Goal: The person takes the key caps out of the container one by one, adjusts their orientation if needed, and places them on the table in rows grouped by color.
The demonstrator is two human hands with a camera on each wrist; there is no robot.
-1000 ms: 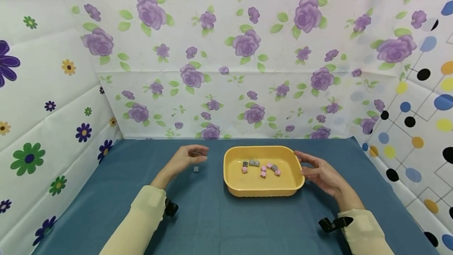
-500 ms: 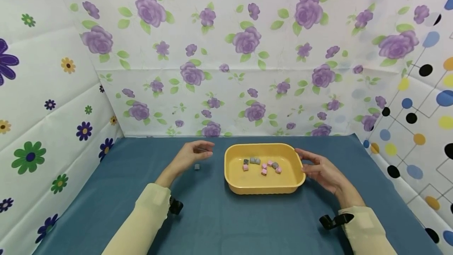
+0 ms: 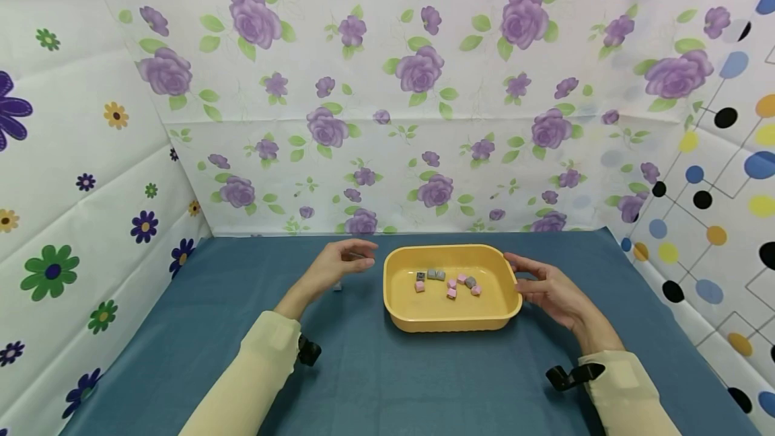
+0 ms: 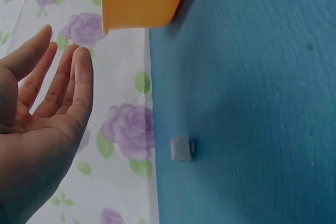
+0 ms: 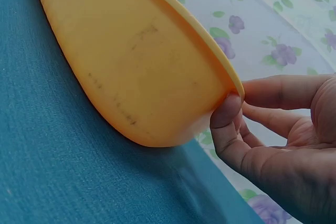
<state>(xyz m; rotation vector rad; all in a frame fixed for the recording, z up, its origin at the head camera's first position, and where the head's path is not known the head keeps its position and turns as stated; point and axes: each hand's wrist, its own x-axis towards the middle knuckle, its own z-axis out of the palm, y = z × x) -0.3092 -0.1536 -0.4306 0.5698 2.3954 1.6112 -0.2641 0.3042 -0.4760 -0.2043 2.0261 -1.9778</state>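
Note:
My left hand (image 3: pixel 339 264) is in the air just left of a yellow plastic tub (image 3: pixel 451 323). Its fingers are relaxed and apart from the thumb, and nothing shows between them in the left wrist view. Below that hand a small grey cube-like block (image 4: pixel 180 149) lies on the cloth, partly hidden by the hand in the head view. At the tub's right end my right hand (image 3: pixel 557 298) pinches the rim, with fingertips on both sides of the edge in the right wrist view. Inside the tub lie several small pink blocks (image 3: pixel 451 294) and grey blocks (image 3: pixel 436 274), spread about.
A blue cloth (image 3: pixel 387 382) covers the table. White flowered sheets hang as a back wall (image 3: pixel 393 153) and a left wall (image 3: pixel 103 221), and a dotted sheet (image 3: pixel 720 234) stands on the right. The tub is near the table's back edge.
My left hand has moved right, away from over the grey block and closer to the tub. The right hand and the tub stay in place.

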